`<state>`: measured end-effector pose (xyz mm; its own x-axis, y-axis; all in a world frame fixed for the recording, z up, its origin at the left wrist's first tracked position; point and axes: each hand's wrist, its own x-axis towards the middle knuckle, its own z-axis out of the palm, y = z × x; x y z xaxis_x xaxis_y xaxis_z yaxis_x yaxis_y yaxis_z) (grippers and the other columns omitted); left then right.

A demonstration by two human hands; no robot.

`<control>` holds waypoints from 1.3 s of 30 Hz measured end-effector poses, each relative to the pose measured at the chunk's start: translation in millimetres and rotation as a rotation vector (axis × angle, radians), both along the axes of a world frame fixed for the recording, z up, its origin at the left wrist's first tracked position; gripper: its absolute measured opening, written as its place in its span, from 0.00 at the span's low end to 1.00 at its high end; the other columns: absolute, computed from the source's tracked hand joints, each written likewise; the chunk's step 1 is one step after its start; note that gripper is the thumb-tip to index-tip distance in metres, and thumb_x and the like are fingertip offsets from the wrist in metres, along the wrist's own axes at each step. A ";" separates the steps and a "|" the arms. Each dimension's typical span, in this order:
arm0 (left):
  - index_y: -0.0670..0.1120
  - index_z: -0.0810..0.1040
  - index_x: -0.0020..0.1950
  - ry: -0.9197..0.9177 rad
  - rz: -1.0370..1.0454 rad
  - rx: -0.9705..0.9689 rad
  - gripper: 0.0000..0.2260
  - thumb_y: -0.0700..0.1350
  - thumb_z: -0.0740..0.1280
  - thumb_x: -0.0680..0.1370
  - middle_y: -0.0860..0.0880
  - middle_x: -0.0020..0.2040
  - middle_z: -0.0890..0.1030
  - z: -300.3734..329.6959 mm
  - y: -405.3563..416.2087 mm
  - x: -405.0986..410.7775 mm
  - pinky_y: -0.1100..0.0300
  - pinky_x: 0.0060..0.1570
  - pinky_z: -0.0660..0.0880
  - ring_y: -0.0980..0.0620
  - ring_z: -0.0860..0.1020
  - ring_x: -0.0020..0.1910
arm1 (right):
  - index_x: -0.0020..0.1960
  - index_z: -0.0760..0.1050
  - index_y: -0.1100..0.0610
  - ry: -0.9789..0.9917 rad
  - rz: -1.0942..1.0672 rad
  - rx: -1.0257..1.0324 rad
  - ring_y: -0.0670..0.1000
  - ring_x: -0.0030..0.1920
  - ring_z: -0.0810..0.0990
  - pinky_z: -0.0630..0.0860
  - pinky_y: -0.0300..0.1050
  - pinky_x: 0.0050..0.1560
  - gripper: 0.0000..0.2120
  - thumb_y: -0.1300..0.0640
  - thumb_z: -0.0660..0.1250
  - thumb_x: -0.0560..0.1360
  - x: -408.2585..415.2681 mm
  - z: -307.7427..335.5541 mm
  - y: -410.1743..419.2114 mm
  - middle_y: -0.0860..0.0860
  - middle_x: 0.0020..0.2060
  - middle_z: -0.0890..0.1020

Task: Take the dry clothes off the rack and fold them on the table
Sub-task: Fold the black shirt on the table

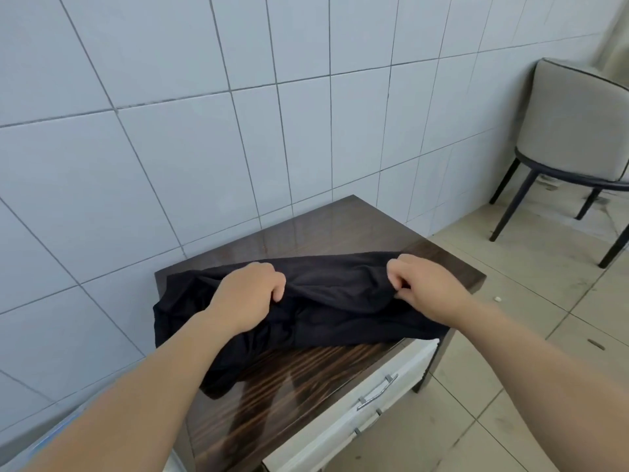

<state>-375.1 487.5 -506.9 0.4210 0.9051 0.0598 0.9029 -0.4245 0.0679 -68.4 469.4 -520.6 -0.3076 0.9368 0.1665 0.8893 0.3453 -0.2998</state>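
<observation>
Because the black garment (326, 301) lies crumpled across the dark tabletop (306, 379), with one end hanging over the left edge, we judge it light, soft and limp; it will sag wherever we do not support it. Our left hand (250, 294) grips a bunch of cloth near the middle, and our right hand (413, 281) pinches the upper right part. We think it is better to hold it at the corners or hem, so the cloth spreads flat.
</observation>
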 end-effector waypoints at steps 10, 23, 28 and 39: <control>0.53 0.67 0.73 -0.146 0.008 0.273 0.25 0.40 0.63 0.77 0.53 0.68 0.72 20.5 0.7 0.2 0.54 0.59 0.66 0.48 0.69 0.62 | 0.50 0.80 0.61 -0.146 -0.363 0.672 0.61 0.50 0.75 0.66 0.52 0.46 0.08 0.66 0.68 0.71 8.5 39.9 17.7 0.54 0.55 0.81; 0.53 0.84 0.48 -0.098 -0.159 0.006 0.14 0.38 0.62 0.77 0.58 0.50 0.69 -19.2 -32.5 10.1 0.61 0.52 0.68 0.55 0.69 0.51 | 0.47 0.82 0.47 -0.253 0.028 0.063 0.47 0.58 0.68 0.62 0.44 0.60 0.17 0.35 0.69 0.68 -0.2 -21.4 -39.1 0.41 0.48 0.74; 0.51 0.84 0.47 0.200 -0.170 0.060 0.09 0.51 0.73 0.68 0.54 0.47 0.76 -29.3 -37.6 6.4 0.58 0.44 0.71 0.51 0.74 0.47 | 0.49 0.79 0.47 -0.456 0.129 0.015 0.48 0.55 0.72 0.68 0.46 0.58 0.17 0.45 0.77 0.62 8.9 -18.1 -34.6 0.43 0.49 0.75; 0.44 0.81 0.56 -0.182 0.088 -0.127 0.14 0.38 0.56 0.83 0.50 0.57 0.77 13.5 -9.3 1.4 0.65 0.54 0.65 0.51 0.75 0.57 | 0.54 0.78 0.58 0.115 -0.267 0.011 0.52 0.50 0.73 0.65 0.39 0.51 0.11 0.58 0.57 0.82 18.1 13.1 -2.9 0.52 0.51 0.74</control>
<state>-373.8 478.2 -493.4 0.3329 0.9429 0.0104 0.9040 -0.3223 0.2808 -50.3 466.5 -507.6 -0.0292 0.9800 0.1969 0.9095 0.1078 -0.4015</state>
